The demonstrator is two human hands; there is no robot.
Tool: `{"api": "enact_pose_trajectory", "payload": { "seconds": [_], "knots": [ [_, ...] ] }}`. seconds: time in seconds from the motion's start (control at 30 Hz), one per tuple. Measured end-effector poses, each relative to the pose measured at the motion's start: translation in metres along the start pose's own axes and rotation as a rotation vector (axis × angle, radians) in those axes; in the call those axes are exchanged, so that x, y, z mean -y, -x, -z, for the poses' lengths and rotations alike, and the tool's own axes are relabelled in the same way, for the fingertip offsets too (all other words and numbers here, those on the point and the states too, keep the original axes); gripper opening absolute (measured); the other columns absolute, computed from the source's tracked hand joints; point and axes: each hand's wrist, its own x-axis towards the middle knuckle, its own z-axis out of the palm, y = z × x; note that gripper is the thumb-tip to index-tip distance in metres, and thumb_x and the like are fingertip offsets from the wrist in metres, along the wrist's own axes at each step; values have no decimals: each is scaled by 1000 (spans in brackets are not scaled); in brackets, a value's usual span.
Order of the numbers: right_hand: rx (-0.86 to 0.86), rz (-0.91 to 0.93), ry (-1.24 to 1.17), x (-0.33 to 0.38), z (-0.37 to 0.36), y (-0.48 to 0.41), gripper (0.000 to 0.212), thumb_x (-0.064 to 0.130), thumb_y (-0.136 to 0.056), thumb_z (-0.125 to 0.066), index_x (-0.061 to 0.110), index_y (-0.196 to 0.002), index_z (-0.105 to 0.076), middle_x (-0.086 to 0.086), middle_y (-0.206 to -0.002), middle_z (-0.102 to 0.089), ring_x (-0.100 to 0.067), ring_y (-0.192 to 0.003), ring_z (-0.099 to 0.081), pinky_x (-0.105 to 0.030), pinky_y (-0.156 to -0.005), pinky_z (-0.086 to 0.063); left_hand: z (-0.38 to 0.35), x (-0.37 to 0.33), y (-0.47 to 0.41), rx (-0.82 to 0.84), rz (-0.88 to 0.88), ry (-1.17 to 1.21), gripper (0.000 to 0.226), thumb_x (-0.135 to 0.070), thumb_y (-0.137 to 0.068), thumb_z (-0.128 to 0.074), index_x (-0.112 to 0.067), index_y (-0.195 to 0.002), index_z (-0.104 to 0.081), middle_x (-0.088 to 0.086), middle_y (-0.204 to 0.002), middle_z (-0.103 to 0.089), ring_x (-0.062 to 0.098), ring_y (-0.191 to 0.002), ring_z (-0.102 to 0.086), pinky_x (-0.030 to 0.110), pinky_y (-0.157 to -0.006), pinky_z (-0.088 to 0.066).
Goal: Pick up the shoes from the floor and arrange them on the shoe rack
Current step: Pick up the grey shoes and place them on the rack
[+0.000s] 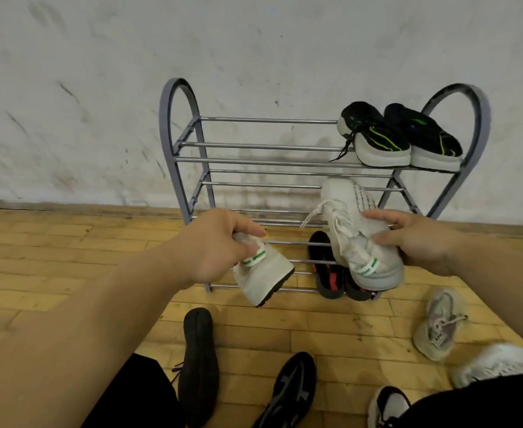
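While the left hand (pixel 220 245) grips one white shoe (pixel 263 273) by its heel, the right hand (pixel 417 239) holds its mate (pixel 355 230), toe at the rack's (pixel 254 160) middle shelf, right end; a black pair (pixel 402 137) sits on top.

Rack (pixel 173 143): lilac-grey frame, silver rods.
Top pair (pixel 377 140): black, green stripes, white soles.
Sneaker (pixel 266 273) I hold: white, green-and-white heel tab, black tread.
Its mate (pixel 343 199): white, same tab, black dotted line.
Sandals (pixel 325 282): black, red accents.
Trainer (pixel 291 393): black, grey stripes.
Runner (pixel 439 329): beige-grey, white laces.
Floor (pixel 68 257): honey-yellow planks.
Wall (pixel 99 88): white, dark scuffs.
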Motion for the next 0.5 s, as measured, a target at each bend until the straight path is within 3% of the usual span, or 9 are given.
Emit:
{"api": "enact_pose_trajectory", "payload": {
  "seconds": [0.07,0.23,0.33,0.43,0.5],
  "knots": [
    [-62,1,-28,-5,2,-19,48,8,-98,-64,47,-126,-63,-8,-124,-69,-51,-116,-61,-62,-99,-51,-3,-1,-7,10,-7,2,31,-17,-98,-67,-33,-125,-72,-8,-129,-65,10,-112,-61,17,-81,-45],
    [-153,38,-45,-2,-9,-50,54,10,-99,-62,40,-143,-54,-6,-136,-60,-31,-107,-65,-37,-76,-54,-7,-1,-23,9,0,48,28,-20,-99,-67,-35,-122,-73,-8,-126,-66,10,-103,-67,29,-89,-58],
    [-172,61,-48,7,-19,-67,54,9,-99,-62,35,-145,-54,-7,-131,-62,-29,-102,-67,-37,-79,-56,-5,1,-34,2,14,74,26,-20,-99,-68,-34,-120,-74,-10,-123,-65,10,-104,-67,37,-97,-58],
    [-203,104,6,17,-25,-83,54,15,-97,-65,39,-145,-53,-6,-132,-62,-31,-102,-68,-47,-93,-58,-2,3,-42,-11,27,101,26,-18,-98,-68,-32,-119,-75,-8,-125,-66,10,-108,-66,40,-100,-57],
    [-226,130,59,24,-29,-89,55,21,-98,-65,39,-147,-49,-6,-134,-62,-30,-99,-70,-46,-90,-59,0,5,-47,-19,32,104,27,-17,-98,-68,-32,-119,-75,-7,-129,-66,13,-110,-66,42,-99,-57]
  ]
}}
